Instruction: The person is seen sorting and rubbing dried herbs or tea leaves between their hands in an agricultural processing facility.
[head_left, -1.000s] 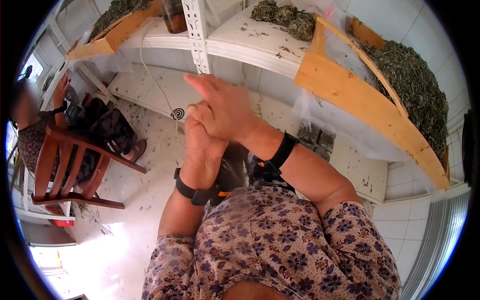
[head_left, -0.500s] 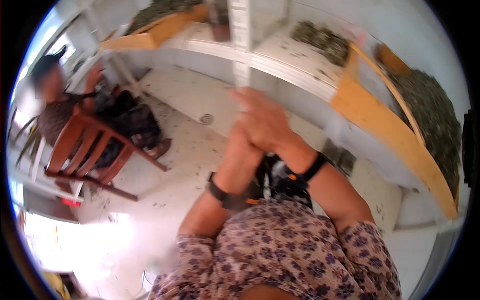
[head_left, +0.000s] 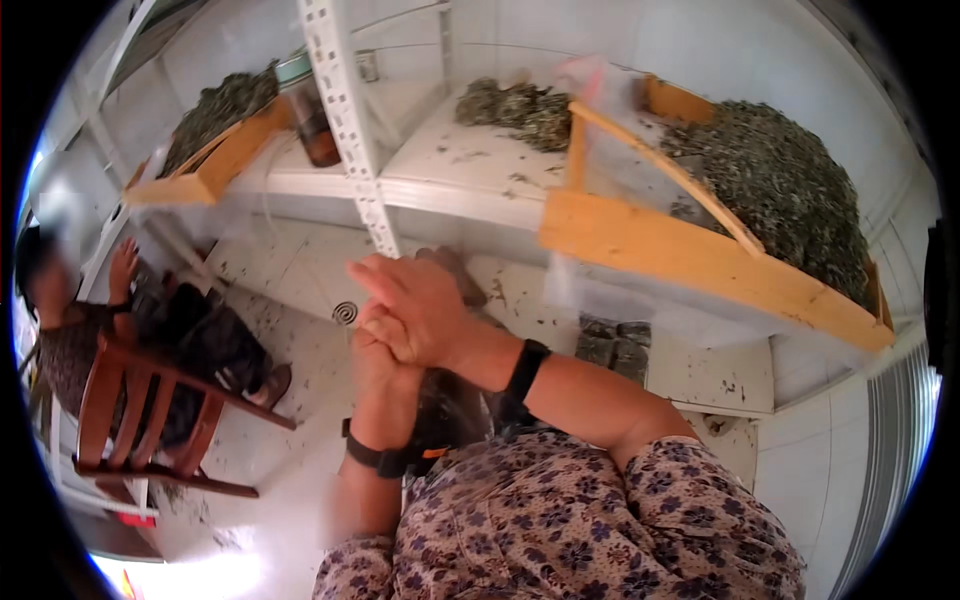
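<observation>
My right hand (head_left: 425, 305) lies across my left hand (head_left: 383, 365), palm to palm, in front of the shelf post. The left fingers curl up around the right hand. The right fingers reach forward to the left, close together and pressed down on the left hand. Whatever may lie between the palms is hidden. Beyond them on the right, a large heap of dried, shredded grey-green herb (head_left: 790, 190) fills a wooden tray (head_left: 690, 265). A smaller clump of dried herb (head_left: 515, 110) rests on the white shelf (head_left: 455, 190).
A perforated white post (head_left: 345, 120) stands just beyond my hands. Left of it are a jar (head_left: 315, 125) and another wooden tray (head_left: 225, 165) of herb. A person (head_left: 75, 335) sits on a brown chair (head_left: 150, 410) at left. Dark packets (head_left: 610, 345) lie low on the right.
The view has swung to the right, so the shelf and trays appear further left. My joined hands are lower and further left in view, with the left fingers now curled around the right hand.
</observation>
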